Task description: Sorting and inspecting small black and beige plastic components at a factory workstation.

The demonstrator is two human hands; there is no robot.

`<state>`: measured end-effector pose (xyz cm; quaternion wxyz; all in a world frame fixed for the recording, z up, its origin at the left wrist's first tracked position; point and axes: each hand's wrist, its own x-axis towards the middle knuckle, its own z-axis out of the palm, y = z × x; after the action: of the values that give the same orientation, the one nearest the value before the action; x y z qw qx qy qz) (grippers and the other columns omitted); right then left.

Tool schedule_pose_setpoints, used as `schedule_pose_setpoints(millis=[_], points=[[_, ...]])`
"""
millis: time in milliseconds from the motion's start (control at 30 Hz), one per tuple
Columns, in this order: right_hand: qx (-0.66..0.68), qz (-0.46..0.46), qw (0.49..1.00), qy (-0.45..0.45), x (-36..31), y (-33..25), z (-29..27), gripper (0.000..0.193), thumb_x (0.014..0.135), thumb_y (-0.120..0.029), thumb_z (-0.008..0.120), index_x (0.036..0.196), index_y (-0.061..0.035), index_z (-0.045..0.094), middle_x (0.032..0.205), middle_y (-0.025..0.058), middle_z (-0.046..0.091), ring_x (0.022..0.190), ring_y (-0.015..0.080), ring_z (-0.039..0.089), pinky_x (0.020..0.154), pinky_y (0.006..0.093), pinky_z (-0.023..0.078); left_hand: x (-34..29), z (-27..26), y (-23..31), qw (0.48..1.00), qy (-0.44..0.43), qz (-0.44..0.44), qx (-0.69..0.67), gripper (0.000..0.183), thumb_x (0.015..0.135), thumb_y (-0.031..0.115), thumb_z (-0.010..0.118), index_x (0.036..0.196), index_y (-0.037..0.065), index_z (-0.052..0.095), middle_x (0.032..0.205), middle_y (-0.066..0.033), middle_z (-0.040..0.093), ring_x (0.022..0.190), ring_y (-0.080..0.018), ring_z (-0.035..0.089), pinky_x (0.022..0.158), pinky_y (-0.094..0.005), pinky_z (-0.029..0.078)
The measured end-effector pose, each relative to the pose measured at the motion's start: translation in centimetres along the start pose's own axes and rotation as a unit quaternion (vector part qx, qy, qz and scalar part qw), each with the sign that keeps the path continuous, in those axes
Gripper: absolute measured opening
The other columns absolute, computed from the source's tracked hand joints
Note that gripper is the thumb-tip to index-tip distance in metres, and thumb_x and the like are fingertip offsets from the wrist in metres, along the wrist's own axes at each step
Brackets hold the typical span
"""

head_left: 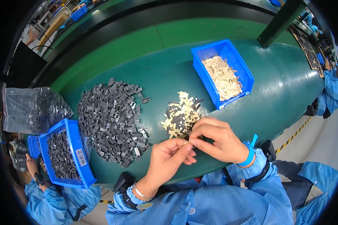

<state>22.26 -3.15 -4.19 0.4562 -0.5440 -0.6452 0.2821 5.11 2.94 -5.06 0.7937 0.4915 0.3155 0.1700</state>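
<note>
My left hand (168, 156) and my right hand (218, 139) meet above the near edge of the green table. Both are closed in a pinch, thumbs against forefingers, around a small beige piece (186, 142). Fingertips cover most of it, so its exact shape is hidden. Just beyond my hands lies a small mixed pile of cream and black pieces (181, 114). To the left spreads a large heap of dark grey plastic parts (110, 120), small and angular.
A blue bin (248, 77) of beige pieces stands at the back right. On the left are another blue bin (87, 165) full of dark parts and a clear plastic bag (35, 108). A green post (279, 24) rises at the far right. Co-workers (332, 88) sit on both sides.
</note>
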Motion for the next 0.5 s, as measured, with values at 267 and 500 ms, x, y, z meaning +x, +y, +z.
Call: schedule_pose_setpoints(millis=[267, 500], points=[[-0.036, -0.016, 0.992, 0.117, -0.7, -0.3, 1.0, 0.011, 0.073, -0.003, 0.065, 0.083, -0.0017, 0.06, 0.082, 0.0082, 0.056, 0.07, 0.0239, 0.055, 0.058, 0.0325, 0.044, -0.3, 0.4, 0.1, 0.995, 0.062, 0.064, -0.054, 0.017, 0.087, 0.007, 0.057, 0.096, -0.007, 0.061, 0.081, -0.0163, 0.065, 0.064, -0.0201, 0.065, 0.057, -0.0279, 0.056], [-0.189, -0.145, 0.967, 0.086, -0.3, -1.2, 0.6, 0.021, 0.068, -0.007, 0.069, 0.088, -0.0059, 0.063, 0.086, 0.005, 0.057, 0.071, 0.0202, 0.056, 0.061, 0.0313, 0.043, -0.8, 0.4, 0.1, 0.994, 0.058, 0.094, 0.008, 0.014, 0.086, 0.002, 0.057, 0.095, -0.009, 0.06, 0.082, -0.0151, 0.065, 0.068, -0.0192, 0.065, 0.059, -0.0274, 0.055]])
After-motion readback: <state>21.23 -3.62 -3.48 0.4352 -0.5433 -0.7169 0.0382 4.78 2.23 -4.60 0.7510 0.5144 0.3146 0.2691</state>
